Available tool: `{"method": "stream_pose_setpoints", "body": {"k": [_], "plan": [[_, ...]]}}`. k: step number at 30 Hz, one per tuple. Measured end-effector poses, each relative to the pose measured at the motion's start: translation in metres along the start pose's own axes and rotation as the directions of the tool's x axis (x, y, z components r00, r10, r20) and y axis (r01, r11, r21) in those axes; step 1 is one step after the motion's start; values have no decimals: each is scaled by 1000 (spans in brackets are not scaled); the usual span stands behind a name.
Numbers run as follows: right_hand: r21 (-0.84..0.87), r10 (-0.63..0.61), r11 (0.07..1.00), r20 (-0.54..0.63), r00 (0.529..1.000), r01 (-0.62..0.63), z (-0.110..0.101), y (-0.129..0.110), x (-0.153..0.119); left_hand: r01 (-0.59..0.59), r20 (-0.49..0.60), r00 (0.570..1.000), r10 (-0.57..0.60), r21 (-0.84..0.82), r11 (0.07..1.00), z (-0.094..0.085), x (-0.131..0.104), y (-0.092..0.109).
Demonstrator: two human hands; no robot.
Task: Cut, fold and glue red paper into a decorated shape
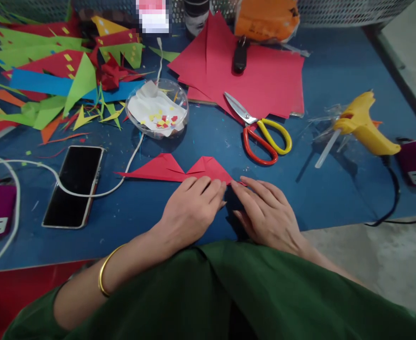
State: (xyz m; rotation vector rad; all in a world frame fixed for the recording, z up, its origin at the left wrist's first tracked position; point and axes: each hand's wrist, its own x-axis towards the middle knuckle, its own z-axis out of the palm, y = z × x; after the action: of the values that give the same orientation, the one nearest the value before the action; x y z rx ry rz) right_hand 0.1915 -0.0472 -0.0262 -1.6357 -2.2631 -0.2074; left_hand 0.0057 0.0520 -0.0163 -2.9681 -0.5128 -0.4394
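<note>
A folded sheet of red paper [158,169] with two raised peaks lies along the table in front of me. My left hand [193,208] is closed over its lower right edge, with bent fingers pressed together on the paper and the thumb partly hidden beneath. Opposite it, my right hand [267,212] rests with fingers stretched out, the fingertips touching the paper's right end and the thumb apart from them. Both hands cover part of that end. Just beyond lies a pair of scissors [250,120] with one red and one yellow handle.
Red paper sheets [264,85] lie at the back under a black object [241,54]. A yellow glue gun [367,125] stands at right. Left are a clear bowl [182,101] of paper bits, a phone [73,189] crossed by a white cable [123,177], and coloured paper cutouts [82,85].
</note>
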Motion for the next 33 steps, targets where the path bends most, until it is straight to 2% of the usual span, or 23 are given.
{"method": "stream_pose_setpoints", "body": {"k": [8,12,14,21,28,33], "plan": [[-17,-49,999,85,995,51,3,-1,0,-31,29,999,31,14,999,-2,1,1],[62,108,992,24,994,-110,-3,2,-5,-21,43,999,21,14,1000,-2,1,2],[57,146,988,0,989,-146,-4,2,-6,-16,56,998,16,-2,1000,-2,1,3],[-42,-28,999,71,997,31,0,-6,-4,17,66,998,-17,-6,1000,-4,-1,3],[-29,11,1000,62,998,-9,0,-4,-5,127,85,988,-130,37,991,-6,-18,5],[-79,1,997,10,1000,0,0,-1,0,195,15,981,-195,-13,981,-13,-30,-5]]}}
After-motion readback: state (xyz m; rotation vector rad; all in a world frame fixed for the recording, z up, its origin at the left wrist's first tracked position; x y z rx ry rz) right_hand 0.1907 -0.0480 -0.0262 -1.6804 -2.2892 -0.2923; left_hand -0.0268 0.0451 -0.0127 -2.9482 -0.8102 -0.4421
